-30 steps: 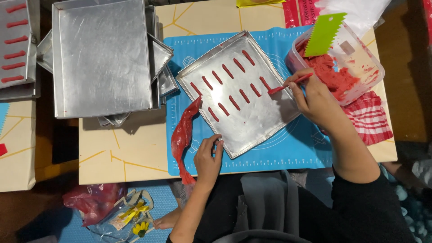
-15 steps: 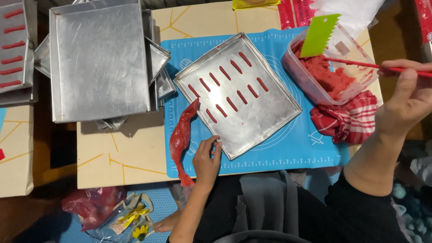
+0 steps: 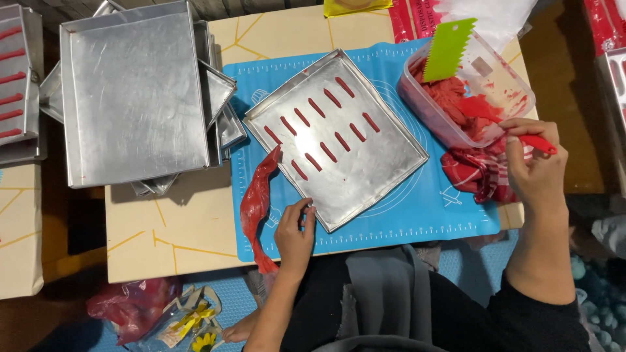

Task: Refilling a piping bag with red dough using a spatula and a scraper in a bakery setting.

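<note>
The right hand (image 3: pixel 536 171) grips a red-handled tool (image 3: pixel 531 141), fingers curled and pressed tight around the handle, its tip reaching into a clear plastic tub (image 3: pixel 508 91) at the tabletop's right side. The tub holds a mound of red dough (image 3: pixel 456 104), smears of red on its walls, and a green toothed scraper (image 3: pixel 447 49) leaning upright against the rim. A red checked cloth (image 3: pixel 476 171) lies just beside the tub, under the hand.

The left hand (image 3: pixel 295 233) rests at the near corner of a shallow metal baking tray (image 3: pixel 378 166), fingers lightly bent and touching its rim. The tray sits tilted on a blue silicone mat (image 3: pixel 443 212) and holds two rows of short red dough sticks (image 3: pixel 326 124). A crumpled red piping bag (image 3: pixel 257 205) lies along the tray's left edge. Farther left, a stack of metal trays (image 3: pixel 134 98) sits upside down.
</note>
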